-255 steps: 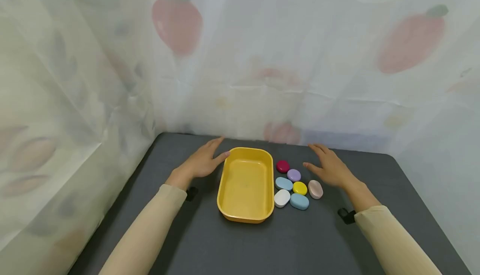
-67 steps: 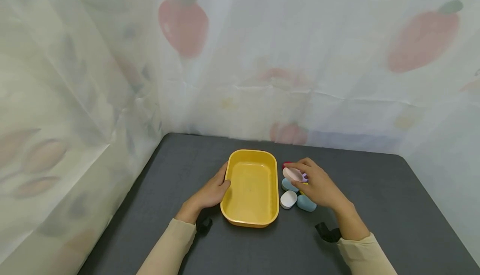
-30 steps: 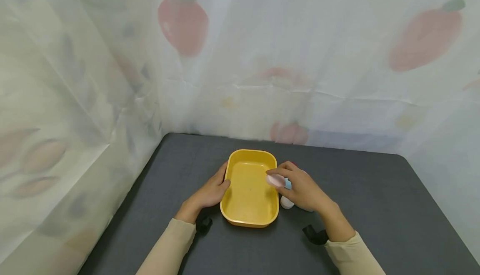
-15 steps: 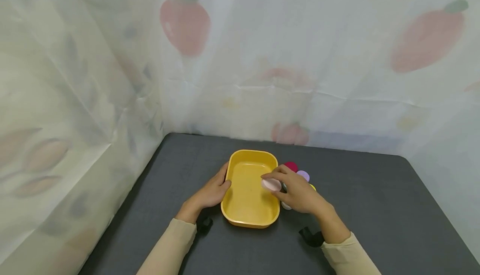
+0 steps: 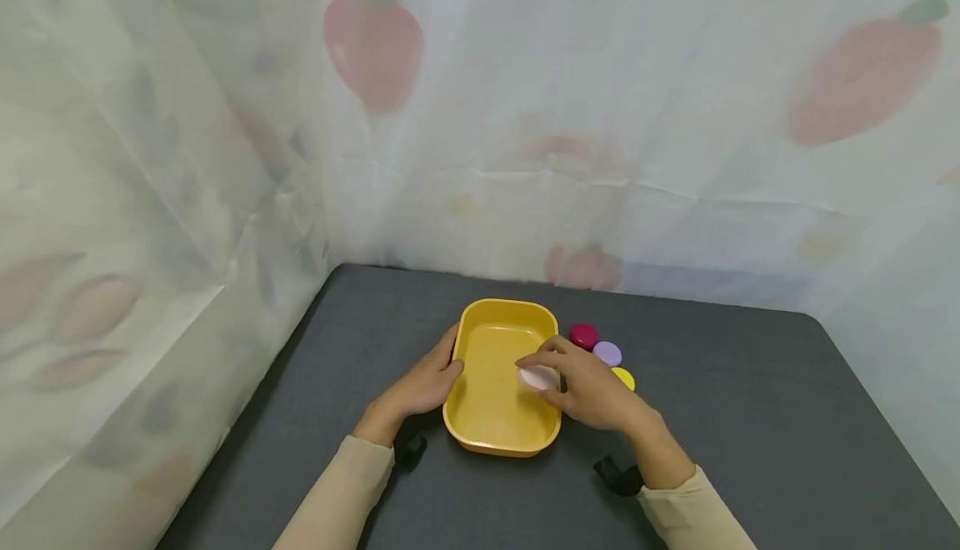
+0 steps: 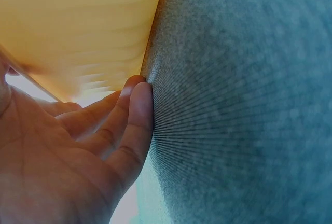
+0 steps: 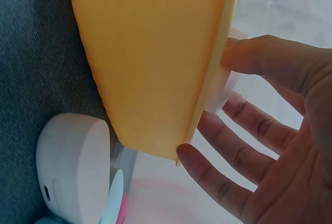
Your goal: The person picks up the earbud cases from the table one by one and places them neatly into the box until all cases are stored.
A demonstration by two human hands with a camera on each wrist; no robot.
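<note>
The yellow plastic tray (image 5: 491, 417) stands on the dark table. My left hand (image 5: 420, 379) holds its left side, thumb over the rim; in the left wrist view the fingers (image 6: 139, 105) lie along its outer wall. A pale pink oval case (image 5: 537, 378) is pinched between the thumb and fingers of my right hand (image 5: 596, 387), over the right part of the tray. In the right wrist view the tray's rim partly hides this case (image 7: 220, 92), and one fingertip is right at the rim.
Right of the tray lie a red case (image 5: 583, 335), a purple case (image 5: 607, 354) and a yellow case (image 5: 624, 377). A white case (image 7: 72, 167) shows close to the tray's wall in the right wrist view. A printed curtain (image 5: 480, 117) hangs behind the table.
Both hands were open beside the tray at first. The left hand took hold of the tray; the right picked up the pink case from the group and carried it left over the tray.
</note>
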